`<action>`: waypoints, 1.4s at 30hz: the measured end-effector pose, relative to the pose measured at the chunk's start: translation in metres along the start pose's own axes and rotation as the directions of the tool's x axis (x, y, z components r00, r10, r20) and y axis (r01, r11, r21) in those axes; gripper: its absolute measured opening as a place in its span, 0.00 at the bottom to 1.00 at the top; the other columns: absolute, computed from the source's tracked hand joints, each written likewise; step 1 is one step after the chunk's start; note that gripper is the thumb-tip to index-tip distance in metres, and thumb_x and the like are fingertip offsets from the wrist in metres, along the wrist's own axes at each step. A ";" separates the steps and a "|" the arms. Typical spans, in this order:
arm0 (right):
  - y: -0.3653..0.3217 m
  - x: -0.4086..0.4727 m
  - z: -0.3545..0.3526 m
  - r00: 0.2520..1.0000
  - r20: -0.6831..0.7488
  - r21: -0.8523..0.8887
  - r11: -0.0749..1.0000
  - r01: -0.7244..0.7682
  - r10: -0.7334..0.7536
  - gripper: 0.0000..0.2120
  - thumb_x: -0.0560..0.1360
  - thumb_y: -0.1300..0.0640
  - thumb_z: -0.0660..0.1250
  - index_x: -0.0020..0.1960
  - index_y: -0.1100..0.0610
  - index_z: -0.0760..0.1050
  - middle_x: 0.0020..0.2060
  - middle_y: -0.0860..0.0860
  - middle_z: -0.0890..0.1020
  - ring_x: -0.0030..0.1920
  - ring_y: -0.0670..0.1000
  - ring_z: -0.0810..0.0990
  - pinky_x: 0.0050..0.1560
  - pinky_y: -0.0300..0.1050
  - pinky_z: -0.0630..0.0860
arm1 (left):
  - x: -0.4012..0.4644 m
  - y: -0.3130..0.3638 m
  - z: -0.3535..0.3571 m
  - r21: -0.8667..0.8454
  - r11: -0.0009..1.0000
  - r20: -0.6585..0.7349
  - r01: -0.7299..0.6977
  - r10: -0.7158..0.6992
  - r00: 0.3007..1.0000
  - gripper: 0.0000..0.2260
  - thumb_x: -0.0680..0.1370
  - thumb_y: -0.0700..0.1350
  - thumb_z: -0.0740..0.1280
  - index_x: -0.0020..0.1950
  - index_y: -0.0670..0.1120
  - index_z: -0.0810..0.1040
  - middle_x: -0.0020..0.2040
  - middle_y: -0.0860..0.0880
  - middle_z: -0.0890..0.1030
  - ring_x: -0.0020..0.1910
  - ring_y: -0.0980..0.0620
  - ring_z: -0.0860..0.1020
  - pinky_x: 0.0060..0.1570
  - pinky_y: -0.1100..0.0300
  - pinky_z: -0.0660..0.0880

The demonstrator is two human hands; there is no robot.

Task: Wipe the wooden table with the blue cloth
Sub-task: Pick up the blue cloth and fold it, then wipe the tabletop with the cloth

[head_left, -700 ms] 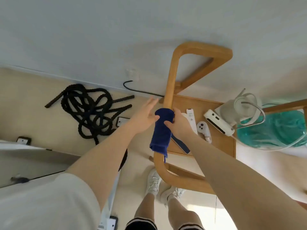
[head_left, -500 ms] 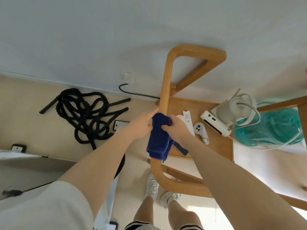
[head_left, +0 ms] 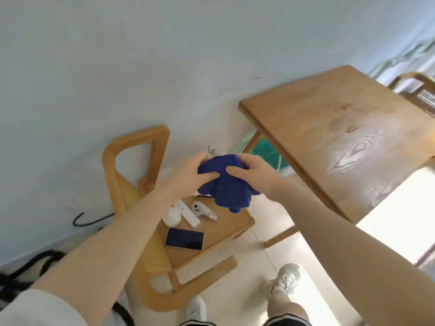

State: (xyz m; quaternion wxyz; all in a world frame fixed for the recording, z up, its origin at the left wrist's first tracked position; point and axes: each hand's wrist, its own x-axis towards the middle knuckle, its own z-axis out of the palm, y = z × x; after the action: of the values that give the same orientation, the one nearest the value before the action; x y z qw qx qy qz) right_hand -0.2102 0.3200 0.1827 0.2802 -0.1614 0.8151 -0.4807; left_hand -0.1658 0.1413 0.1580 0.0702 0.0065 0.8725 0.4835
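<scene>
Both hands up in front of me: left hand (head_left: 188, 176) and right hand (head_left: 253, 175) each clamped on the blue cloth (head_left: 227, 184), thumbs pressing into the bunched top, rest of it hanging down betw. them. Cloth's in the air, above the far end of the wooden chair (head_left: 188, 252), not touching the desk (head_left: 341, 137), which sits off to my right. On the chair seat: a dark phone (head_left: 184, 238), white remote (head_left: 188, 214), white controller (head_left: 203, 210). My sneakers on the floor below.
</scene>
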 end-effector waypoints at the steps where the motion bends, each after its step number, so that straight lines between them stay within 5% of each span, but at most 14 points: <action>1: 0.006 -0.014 -0.028 0.999 -0.021 -0.018 0.999 -0.028 0.028 0.07 0.78 0.55 0.63 0.56 0.54 0.75 0.50 0.50 0.82 0.50 0.51 0.81 0.54 0.48 0.78 | 0.015 0.024 0.014 -0.034 0.999 0.055 -0.037 0.039 0.998 0.06 0.76 0.41 0.67 0.44 0.48 0.70 0.38 0.52 0.75 0.35 0.56 0.74 0.34 0.69 0.68; 7: 0.066 -0.105 -0.172 0.980 -0.146 -0.051 0.988 -0.147 0.138 0.12 0.76 0.56 0.68 0.58 0.52 0.75 0.51 0.48 0.82 0.51 0.45 0.80 0.48 0.40 0.75 | 0.083 0.137 0.127 0.022 0.970 0.277 -0.241 0.225 0.934 0.07 0.75 0.40 0.67 0.42 0.51 0.72 0.39 0.53 0.78 0.39 0.52 0.75 0.38 0.59 0.71; 10: 0.113 -0.123 -0.232 0.945 -0.298 -0.127 0.976 -0.176 0.132 0.12 0.75 0.56 0.69 0.58 0.54 0.76 0.53 0.54 0.82 0.54 0.52 0.79 0.55 0.48 0.74 | 0.117 0.175 0.189 0.046 0.955 0.270 -0.294 0.271 0.924 0.06 0.74 0.41 0.68 0.42 0.50 0.73 0.39 0.54 0.78 0.39 0.52 0.75 0.37 0.61 0.70; 14: 0.171 -0.130 -0.313 0.913 -0.402 -0.125 0.984 -0.131 0.071 0.15 0.76 0.55 0.66 0.62 0.56 0.74 0.55 0.54 0.81 0.56 0.55 0.78 0.60 0.56 0.73 | 0.175 0.226 0.270 -0.004 0.981 0.215 -0.192 0.188 0.958 0.04 0.76 0.44 0.67 0.47 0.43 0.75 0.41 0.49 0.79 0.39 0.52 0.76 0.36 0.62 0.70; 18: 0.208 -0.129 -0.395 0.932 -0.358 -0.080 0.994 -0.081 0.047 0.12 0.79 0.56 0.62 0.61 0.54 0.72 0.54 0.52 0.80 0.55 0.51 0.77 0.54 0.42 0.74 | 0.240 0.269 0.322 0.016 0.991 0.218 -0.133 0.126 0.968 0.06 0.77 0.39 0.63 0.47 0.37 0.76 0.37 0.47 0.75 0.37 0.51 0.71 0.35 0.62 0.67; 21: 0.208 -0.125 -0.446 0.945 -0.325 0.009 1.000 -0.017 0.019 0.08 0.80 0.60 0.60 0.56 0.50 0.73 0.46 0.46 0.80 0.47 0.42 0.77 0.43 0.32 0.72 | 0.274 0.293 0.340 0.056 0.991 0.213 -0.123 0.108 0.971 0.08 0.77 0.42 0.65 0.38 0.45 0.73 0.33 0.51 0.73 0.33 0.53 0.69 0.34 0.61 0.66; 25: 0.214 -0.108 -0.489 0.966 -0.259 0.092 0.996 0.010 0.014 0.09 0.80 0.59 0.59 0.53 0.49 0.76 0.48 0.49 0.82 0.50 0.51 0.80 0.50 0.46 0.77 | 0.293 0.304 0.347 -0.013 0.999 0.186 0.037 -0.034 0.982 0.11 0.77 0.47 0.66 0.39 0.43 0.72 0.35 0.50 0.73 0.33 0.54 0.71 0.35 0.63 0.68; 31: 0.220 -0.063 -0.528 0.976 -0.197 0.300 0.953 -0.027 0.090 0.09 0.80 0.57 0.59 0.58 0.53 0.75 0.54 0.55 0.81 0.56 0.59 0.79 0.56 0.61 0.75 | 0.324 0.300 0.350 -0.527 0.826 0.104 0.199 -0.169 0.980 0.09 0.78 0.43 0.66 0.55 0.41 0.76 0.50 0.46 0.82 0.49 0.49 0.81 0.53 0.56 0.77; 36: 0.211 -0.003 -0.548 0.995 -0.085 0.460 0.888 -0.002 0.046 0.11 0.81 0.58 0.58 0.61 0.55 0.74 0.54 0.53 0.81 0.56 0.54 0.79 0.53 0.49 0.77 | 0.366 0.298 0.345 -0.653 0.735 -0.075 0.184 -0.305 0.949 0.07 0.79 0.45 0.64 0.53 0.43 0.77 0.46 0.47 0.81 0.44 0.50 0.79 0.47 0.56 0.77; 42: 0.189 0.068 -0.530 0.976 0.210 0.527 0.833 -0.169 0.065 0.15 0.78 0.52 0.64 0.62 0.55 0.72 0.55 0.55 0.82 0.56 0.56 0.80 0.53 0.53 0.78 | 0.382 0.280 0.314 -0.800 0.567 -0.229 0.198 -0.593 0.772 0.07 0.79 0.43 0.62 0.48 0.44 0.78 0.45 0.45 0.81 0.45 0.48 0.79 0.49 0.53 0.76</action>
State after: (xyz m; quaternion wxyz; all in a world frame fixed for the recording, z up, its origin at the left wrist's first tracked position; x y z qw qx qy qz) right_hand -0.5866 0.7432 0.1990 0.4171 -0.0690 0.6251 -0.6562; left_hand -0.5195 0.5852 0.1860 -0.0389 -0.3442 0.5660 0.7481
